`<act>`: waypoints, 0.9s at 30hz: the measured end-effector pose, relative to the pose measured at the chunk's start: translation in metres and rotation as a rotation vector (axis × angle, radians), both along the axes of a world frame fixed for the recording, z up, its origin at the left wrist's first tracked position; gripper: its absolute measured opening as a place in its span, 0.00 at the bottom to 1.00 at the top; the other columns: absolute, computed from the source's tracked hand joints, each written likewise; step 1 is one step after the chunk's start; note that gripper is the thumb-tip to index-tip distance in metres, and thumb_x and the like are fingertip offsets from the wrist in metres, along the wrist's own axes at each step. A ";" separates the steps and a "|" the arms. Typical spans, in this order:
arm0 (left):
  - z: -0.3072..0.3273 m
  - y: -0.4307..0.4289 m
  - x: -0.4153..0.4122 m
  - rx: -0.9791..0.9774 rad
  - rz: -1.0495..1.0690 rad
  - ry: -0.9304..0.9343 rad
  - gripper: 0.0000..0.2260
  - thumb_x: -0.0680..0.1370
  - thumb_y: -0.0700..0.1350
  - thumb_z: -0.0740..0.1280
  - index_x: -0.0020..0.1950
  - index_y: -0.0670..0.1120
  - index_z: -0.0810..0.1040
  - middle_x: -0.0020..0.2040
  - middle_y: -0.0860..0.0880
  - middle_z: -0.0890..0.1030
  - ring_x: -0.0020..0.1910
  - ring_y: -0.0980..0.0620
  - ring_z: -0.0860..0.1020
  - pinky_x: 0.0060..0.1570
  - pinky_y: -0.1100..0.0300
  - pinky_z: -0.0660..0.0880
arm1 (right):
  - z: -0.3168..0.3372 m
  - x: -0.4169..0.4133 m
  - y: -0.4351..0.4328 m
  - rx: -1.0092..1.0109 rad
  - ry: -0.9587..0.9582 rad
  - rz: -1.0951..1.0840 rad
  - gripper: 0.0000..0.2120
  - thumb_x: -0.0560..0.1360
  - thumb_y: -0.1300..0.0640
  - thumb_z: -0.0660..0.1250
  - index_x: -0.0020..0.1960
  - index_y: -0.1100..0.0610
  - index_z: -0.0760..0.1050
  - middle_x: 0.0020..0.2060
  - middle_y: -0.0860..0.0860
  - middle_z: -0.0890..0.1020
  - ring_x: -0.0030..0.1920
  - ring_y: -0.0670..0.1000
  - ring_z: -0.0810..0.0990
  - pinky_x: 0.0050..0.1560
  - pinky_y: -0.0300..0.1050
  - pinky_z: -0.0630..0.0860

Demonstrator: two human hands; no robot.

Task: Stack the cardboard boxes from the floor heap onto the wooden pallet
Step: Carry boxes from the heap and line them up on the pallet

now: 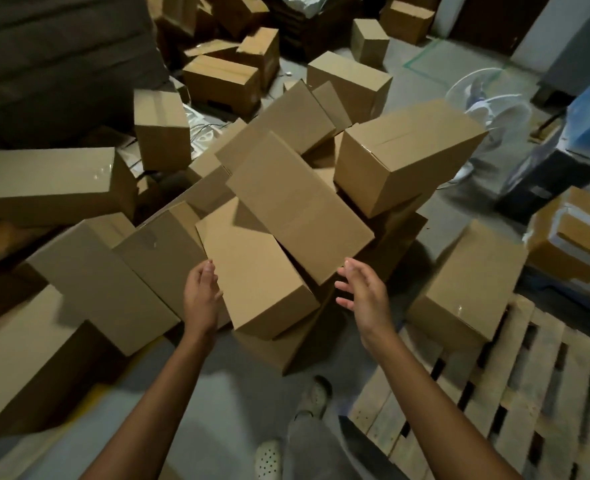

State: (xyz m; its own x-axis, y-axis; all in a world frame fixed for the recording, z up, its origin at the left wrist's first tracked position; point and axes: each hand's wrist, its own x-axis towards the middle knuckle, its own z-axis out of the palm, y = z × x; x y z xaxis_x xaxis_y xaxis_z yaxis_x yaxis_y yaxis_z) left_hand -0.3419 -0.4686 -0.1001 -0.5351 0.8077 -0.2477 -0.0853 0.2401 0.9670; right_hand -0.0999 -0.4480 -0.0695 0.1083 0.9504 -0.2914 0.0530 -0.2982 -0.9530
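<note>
A heap of brown cardboard boxes (286,161) fills the middle of the floor. Nearest me lies a tilted box (252,271), with a second long box (297,206) resting across its top. My left hand (201,296) is at the near box's left side, fingers straight, touching or almost touching its edge. My right hand (364,292) hovers open just right of the boxes, fingers spread, not touching them. The wooden pallet (515,386) lies at the lower right, with one box (466,282) standing on its far corner.
More boxes lie at the left (89,271) and far back (220,81). A white floor fan (487,109) stands at the right, beside a dark case (546,181) and opened cartons (577,237). My feet (314,396) stand on grey floor beside the pallet.
</note>
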 end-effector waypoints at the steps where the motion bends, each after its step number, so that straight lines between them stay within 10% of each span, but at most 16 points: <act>1: -0.010 0.010 -0.004 -0.032 0.029 -0.052 0.13 0.86 0.53 0.54 0.63 0.49 0.72 0.54 0.54 0.76 0.57 0.53 0.75 0.63 0.47 0.72 | -0.011 -0.003 0.015 -0.028 -0.013 0.020 0.17 0.81 0.44 0.61 0.68 0.48 0.72 0.62 0.48 0.79 0.58 0.47 0.79 0.51 0.44 0.78; 9: -0.137 0.081 -0.055 -0.345 0.317 -0.712 0.32 0.83 0.65 0.51 0.77 0.43 0.65 0.78 0.37 0.61 0.78 0.38 0.59 0.75 0.38 0.59 | -0.119 -0.024 0.128 -0.351 -0.139 0.162 0.25 0.83 0.41 0.56 0.75 0.53 0.67 0.68 0.52 0.75 0.62 0.52 0.76 0.63 0.54 0.76; 20: -0.278 0.116 -0.068 -0.671 0.315 -0.488 0.32 0.83 0.65 0.51 0.76 0.42 0.67 0.78 0.42 0.64 0.78 0.44 0.60 0.75 0.40 0.56 | -0.252 -0.052 0.191 -0.582 -0.270 0.319 0.32 0.82 0.35 0.49 0.79 0.51 0.60 0.78 0.52 0.64 0.77 0.55 0.62 0.76 0.55 0.59; 27: -0.334 0.127 -0.060 -0.706 0.081 -0.416 0.23 0.83 0.61 0.56 0.68 0.45 0.74 0.63 0.48 0.77 0.58 0.47 0.77 0.61 0.49 0.71 | -0.312 -0.078 0.195 -0.555 -0.385 0.466 0.32 0.81 0.42 0.61 0.80 0.53 0.57 0.76 0.50 0.67 0.75 0.54 0.66 0.74 0.52 0.62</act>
State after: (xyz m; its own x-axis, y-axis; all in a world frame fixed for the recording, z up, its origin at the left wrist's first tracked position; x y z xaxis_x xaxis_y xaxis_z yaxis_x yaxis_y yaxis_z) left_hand -0.4017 -0.3418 -0.4341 -0.3372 0.3500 -0.8739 -0.4468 0.7576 0.4758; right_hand -0.1781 -0.2534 -0.3818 -0.0733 0.6513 -0.7553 0.5814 -0.5875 -0.5629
